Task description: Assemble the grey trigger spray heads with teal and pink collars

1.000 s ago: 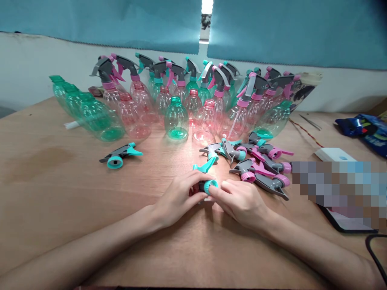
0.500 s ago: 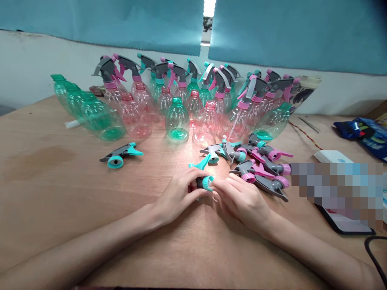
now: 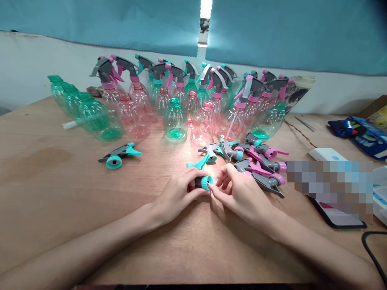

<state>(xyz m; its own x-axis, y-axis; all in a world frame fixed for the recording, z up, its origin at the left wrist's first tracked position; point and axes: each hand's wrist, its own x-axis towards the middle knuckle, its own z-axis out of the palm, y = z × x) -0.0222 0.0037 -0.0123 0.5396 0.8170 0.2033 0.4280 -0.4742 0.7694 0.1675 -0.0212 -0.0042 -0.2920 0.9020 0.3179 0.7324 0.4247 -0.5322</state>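
Note:
My left hand (image 3: pixel 177 193) is closed around a grey trigger spray head (image 3: pixel 206 183) with a teal collar and trigger. It lies on its side just above the table, the collar's opening facing right. Beside that opening is my right hand (image 3: pixel 244 195), its thumb tip at the collar's rim and its fingers lifted apart, with nothing visible between them. Another teal-collared spray head (image 3: pixel 119 156) rests on the table to the left. Several grey spray heads with pink or teal parts lie in a pile, among them a pink-collared one (image 3: pixel 269 183) near my right hand.
Rows of clear bottles stand behind, such as an uncapped green bottle (image 3: pixel 175 121) and an uncapped pink bottle (image 3: pixel 202 125); several others carry spray heads. To the right are a phone (image 3: pixel 347 219), partly blurred out, a white box (image 3: pixel 328 154), a blue packet (image 3: pixel 369 135) and a black cable (image 3: pixel 365 245).
My right hand's fingers have opened and lifted away from the collar, while the thumb stays near its rim. My left hand still holds the spray head. The view has shifted slightly.

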